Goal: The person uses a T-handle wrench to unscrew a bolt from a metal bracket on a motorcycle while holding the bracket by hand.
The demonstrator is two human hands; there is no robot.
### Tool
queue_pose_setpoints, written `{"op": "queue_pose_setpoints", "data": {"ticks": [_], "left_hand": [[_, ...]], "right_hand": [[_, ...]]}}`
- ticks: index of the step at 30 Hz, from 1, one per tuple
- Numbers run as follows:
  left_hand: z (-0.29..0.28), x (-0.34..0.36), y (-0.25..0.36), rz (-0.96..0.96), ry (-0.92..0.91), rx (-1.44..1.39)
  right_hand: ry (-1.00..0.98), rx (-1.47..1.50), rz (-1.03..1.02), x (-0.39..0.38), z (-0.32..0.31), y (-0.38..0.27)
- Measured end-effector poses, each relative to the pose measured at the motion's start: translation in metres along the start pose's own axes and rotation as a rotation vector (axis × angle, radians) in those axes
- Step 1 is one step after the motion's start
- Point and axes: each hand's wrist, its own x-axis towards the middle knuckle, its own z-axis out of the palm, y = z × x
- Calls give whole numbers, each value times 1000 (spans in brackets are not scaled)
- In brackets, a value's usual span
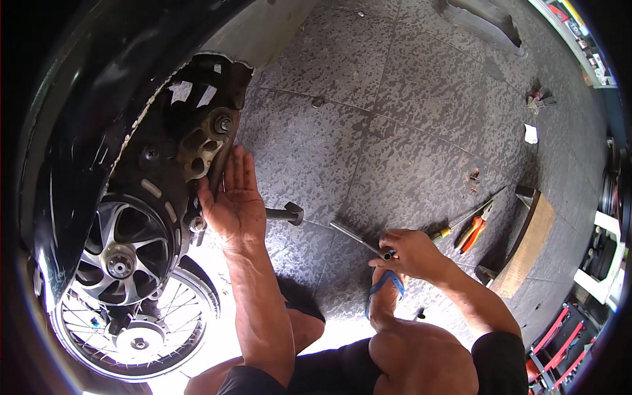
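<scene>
So the motorbike point(128, 174) fills the left side, its engine casing point(161, 168) exposed. Left hand point(238, 209) is open, palm up, fingers straight by the casing edge (can't tell if they're actually touching). Right hand point(416, 253) is curled round a slim steel bar tool point(359, 238), well apart from the motorbike. I'd want that grip snug, left fingers clear of sharp edges.

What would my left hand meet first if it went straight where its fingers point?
Your left hand would probably meet the edge of the dark housing first, but depth is unclear.
</scene>
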Motion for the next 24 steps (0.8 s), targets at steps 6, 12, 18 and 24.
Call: {"op": "queue_pose_setpoints", "data": {"ticks": [6,12,18,24], "left_hand": [[-3,2,2,-7,-21,-13],[-2,3,3,-14,-16,-22],[-1,2,0,-19,-17,-34],[-2,2,2,-19,-24,-31]], "right_hand": [[-196,993,810,-29,-15,17],[34,1019,611,-41,-23,-15],[293,542,339,-35,-14,-37],[354,476,274,-29,-1,-46]]}}
